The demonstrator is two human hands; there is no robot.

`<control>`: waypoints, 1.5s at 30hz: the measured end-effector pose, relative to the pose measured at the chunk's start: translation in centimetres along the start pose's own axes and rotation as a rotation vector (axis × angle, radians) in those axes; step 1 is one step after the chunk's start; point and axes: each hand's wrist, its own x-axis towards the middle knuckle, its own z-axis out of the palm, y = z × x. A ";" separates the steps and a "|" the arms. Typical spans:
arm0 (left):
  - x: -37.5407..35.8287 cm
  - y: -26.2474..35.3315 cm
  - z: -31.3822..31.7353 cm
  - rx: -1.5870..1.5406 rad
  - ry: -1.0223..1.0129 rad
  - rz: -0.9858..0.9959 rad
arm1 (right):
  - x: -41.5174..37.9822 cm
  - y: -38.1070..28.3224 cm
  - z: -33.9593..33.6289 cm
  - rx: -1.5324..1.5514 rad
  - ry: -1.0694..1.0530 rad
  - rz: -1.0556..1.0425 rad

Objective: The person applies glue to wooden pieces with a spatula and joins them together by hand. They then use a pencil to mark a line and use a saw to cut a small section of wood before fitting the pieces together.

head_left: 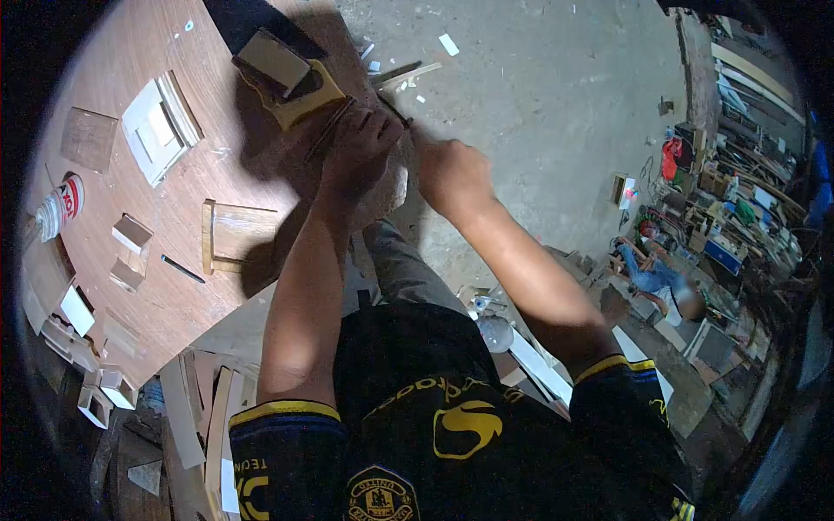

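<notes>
Thin wooden strip beside left hand — grip unclear — seems light, stiff, best held mid-length; right hand is fisted, contents hidden.

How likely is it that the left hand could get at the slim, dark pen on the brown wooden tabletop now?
Probably yes: nothing covers the pen, though the left hand would likely have to pass over or around the small, squarish, tan wooden frame lying between.

On the desk, pen between angle pieces and frame, container farther left; left hand at desk's right edge, right hand just beyond.
</notes>
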 end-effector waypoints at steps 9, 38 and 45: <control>-0.3 -0.5 1.6 0.049 0.086 0.049 | -0.4 -0.2 0.6 0.195 0.071 0.130; -0.1 0.5 0.6 0.023 0.105 -0.048 | -1.8 -0.2 -1.5 -0.009 0.014 -0.040; 0.2 0.6 -0.2 0.024 0.136 -0.010 | -0.7 -0.5 -1.8 0.011 -0.002 -0.099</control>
